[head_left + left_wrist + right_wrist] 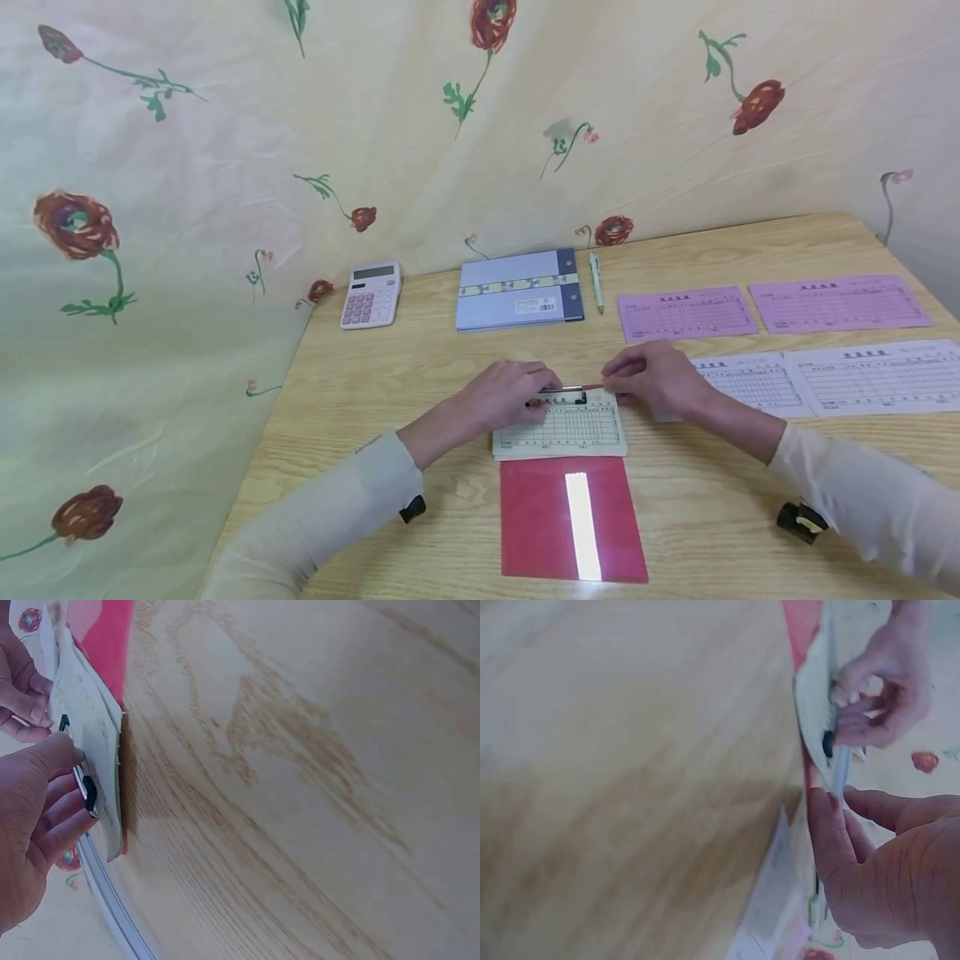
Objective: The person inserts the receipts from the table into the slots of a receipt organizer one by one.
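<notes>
A red clipboard [573,521] lies on the table with a stack of printed slips [570,429] at its upper part, under a metal clip [564,389]. My left hand [504,398] holds the clip, its thumb and fingers curled round it; in the left wrist view the left hand [37,802] grips the clip with its black ends. At the board's top right corner, my right hand [660,379] pinches the edge between thumb and fingers. The right wrist view shows the right hand [885,862] at that corner, with the left hand [892,682] beyond it.
White slips [870,379] lie to the right, with pink slips [840,304] behind them. At the back are a calculator [371,296], a blue notebook [510,304] and a green pen [597,283]. A floral cloth [420,108] hangs behind the table.
</notes>
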A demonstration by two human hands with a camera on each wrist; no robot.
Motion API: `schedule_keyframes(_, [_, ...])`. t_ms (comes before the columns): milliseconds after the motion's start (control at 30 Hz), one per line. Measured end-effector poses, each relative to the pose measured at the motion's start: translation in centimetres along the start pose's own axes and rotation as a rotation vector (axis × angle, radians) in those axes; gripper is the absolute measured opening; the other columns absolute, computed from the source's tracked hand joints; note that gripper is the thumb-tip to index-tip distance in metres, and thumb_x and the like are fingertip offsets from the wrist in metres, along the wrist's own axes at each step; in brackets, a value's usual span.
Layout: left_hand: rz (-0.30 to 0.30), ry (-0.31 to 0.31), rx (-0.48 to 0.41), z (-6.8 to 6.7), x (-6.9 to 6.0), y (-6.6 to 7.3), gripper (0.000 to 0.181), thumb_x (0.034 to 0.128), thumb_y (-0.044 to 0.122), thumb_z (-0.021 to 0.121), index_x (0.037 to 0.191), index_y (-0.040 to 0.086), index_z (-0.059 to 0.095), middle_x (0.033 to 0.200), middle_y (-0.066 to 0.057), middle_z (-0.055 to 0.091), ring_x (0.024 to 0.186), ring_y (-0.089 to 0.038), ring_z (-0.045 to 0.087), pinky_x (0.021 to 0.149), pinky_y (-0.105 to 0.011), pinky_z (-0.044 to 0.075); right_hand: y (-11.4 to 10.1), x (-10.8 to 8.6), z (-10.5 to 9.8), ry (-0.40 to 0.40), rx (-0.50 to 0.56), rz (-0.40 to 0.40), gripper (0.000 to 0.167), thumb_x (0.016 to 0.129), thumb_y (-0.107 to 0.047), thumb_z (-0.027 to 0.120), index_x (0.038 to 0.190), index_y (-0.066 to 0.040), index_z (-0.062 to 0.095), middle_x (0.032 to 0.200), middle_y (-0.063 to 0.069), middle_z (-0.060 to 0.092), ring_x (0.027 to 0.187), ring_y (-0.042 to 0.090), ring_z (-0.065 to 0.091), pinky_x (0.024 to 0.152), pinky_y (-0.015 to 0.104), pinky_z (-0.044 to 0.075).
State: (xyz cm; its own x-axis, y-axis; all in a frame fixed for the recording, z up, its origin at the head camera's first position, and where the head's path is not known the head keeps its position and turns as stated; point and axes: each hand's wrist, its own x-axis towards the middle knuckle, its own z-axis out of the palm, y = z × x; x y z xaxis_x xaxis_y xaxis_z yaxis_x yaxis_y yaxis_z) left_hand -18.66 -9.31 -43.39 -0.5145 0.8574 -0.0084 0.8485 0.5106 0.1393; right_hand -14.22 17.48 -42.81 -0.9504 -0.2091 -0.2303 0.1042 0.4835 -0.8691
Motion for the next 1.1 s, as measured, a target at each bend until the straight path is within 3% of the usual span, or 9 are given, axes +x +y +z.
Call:
schedule_keyframes(300, [0.013, 0.043, -0.027, 0.4, -0.7, -0.1, 0.032, 0.0980, 0.018, 0.078, 0.130, 0.014, 0.076, 0.119, 0.002, 0.075, 0.082, -0.003, 0.060, 0.071, -0.011, 0.046, 0.1, 0.3, -3.8, 0.080, -0.106, -0.060, 0.041, 0.100, -0.024, 0.076, 0.134, -0.002, 0.071, 0.124, 0.016, 0.075, 0.113, 0.031, 0.069, 0.086, 0.030, 0.054])
schedule_keyframes(400, [0.003, 0.074, -0.039, 0.5, -1.1, -0.1, 0.031, 0.0994, 0.020, 0.077, 0.130, 0.015, 0.075, 0.125, 0.002, 0.073, 0.097, -0.006, 0.065, 0.079, -0.016, 0.051, 0.4, 0.6, -5.6, 0.104, -0.109, -0.065, 0.047, 0.102, -0.027, 0.074, 0.142, -0.003, 0.065, 0.137, 0.021, 0.068, 0.123, 0.037, 0.065, 0.086, 0.023, 0.052])
schedule_keyframes(500, [-0.039, 0.080, -0.083, 0.3, -1.3, -0.4, 0.035, 0.1003, 0.024, 0.076, 0.135, 0.017, 0.073, 0.134, 0.003, 0.070, 0.119, -0.012, 0.065, 0.097, -0.026, 0.053, 1.0, 0.9, -7.6, 0.128, -0.108, -0.059, 0.058, 0.103, -0.034, 0.073, 0.150, -0.004, 0.058, 0.145, 0.024, 0.062, 0.130, 0.040, 0.061, 0.083, 0.015, 0.049])
schedule_keyframes(633, [-0.116, 0.084, -0.229, -0.2, -1.5, -1.2, 0.043, 0.1015, 0.029, 0.076, 0.142, 0.016, 0.068, 0.143, 0.004, 0.066, 0.135, -0.013, 0.058, 0.112, -0.031, 0.047, 2.3, 1.5, -10.3, 0.152, -0.115, -0.039, 0.074, 0.102, -0.044, 0.072, 0.159, -0.005, 0.047, 0.154, 0.026, 0.053, 0.138, 0.045, 0.053, 0.084, 0.014, 0.047])
schedule_keyframes(800, [-0.196, 0.145, -0.508, 0.3, -1.7, -1.7, 0.039, 0.1017, 0.017, 0.075, 0.141, 0.012, 0.069, 0.140, 0.001, 0.069, 0.130, -0.011, 0.063, 0.104, -0.024, 0.050, 4.3, 2.3, -13.1, 0.182, -0.165, -0.041, 0.079, 0.102, -0.046, 0.071, 0.162, -0.004, 0.041, 0.159, 0.028, 0.045, 0.142, 0.050, 0.046, 0.080, 0.009, 0.040])
schedule_keyframes(867, [-0.224, 0.164, -0.600, 0.7, -1.6, -1.6, 0.039, 0.1016, 0.012, 0.074, 0.140, 0.010, 0.070, 0.139, 0.001, 0.070, 0.126, -0.010, 0.065, 0.101, -0.021, 0.051, 5.1, 2.7, -14.0, 0.196, -0.185, -0.047, 0.077, 0.103, -0.044, 0.070, 0.161, -0.002, 0.041, 0.158, 0.031, 0.045, 0.140, 0.052, 0.046, 0.090, 0.021, 0.047])
schedule_keyframes(933, [-0.244, 0.175, -0.670, 1.1, -1.6, -1.5, 0.040, 0.1003, 0.011, 0.075, 0.140, 0.009, 0.069, 0.137, 0.001, 0.071, 0.123, -0.009, 0.067, 0.100, -0.021, 0.052, 5.8, 3.1, -14.8, 0.203, -0.220, -0.047, 0.076, 0.104, -0.041, 0.070, 0.161, 0.000, 0.040, 0.156, 0.036, 0.043, 0.137, 0.057, 0.046, 0.098, 0.041, 0.051])
schedule_keyframes(1033, [-0.264, 0.179, -0.739, 1.5, -1.4, -1.2, 0.045, 0.0974, 0.012, 0.079, 0.141, 0.009, 0.068, 0.136, 0.003, 0.072, 0.122, -0.008, 0.067, 0.100, -0.021, 0.052, 6.6, 3.6, -15.9, 0.190, -0.267, -0.041, 0.076, 0.105, -0.036, 0.069, 0.161, 0.004, 0.036, 0.153, 0.041, 0.040, 0.133, 0.062, 0.045, 0.103, 0.070, 0.042])
schedule_keyframes(1100, [-0.267, 0.172, -0.762, 1.8, -1.4, -1.1, 0.050, 0.0948, 0.014, 0.082, 0.142, 0.010, 0.067, 0.136, 0.004, 0.072, 0.123, -0.007, 0.067, 0.101, -0.021, 0.051, 7.1, 3.9, -16.5, 0.180, -0.301, -0.033, 0.076, 0.104, -0.035, 0.070, 0.160, 0.005, 0.037, 0.151, 0.042, 0.040, 0.131, 0.062, 0.045, 0.102, 0.071, 0.043])
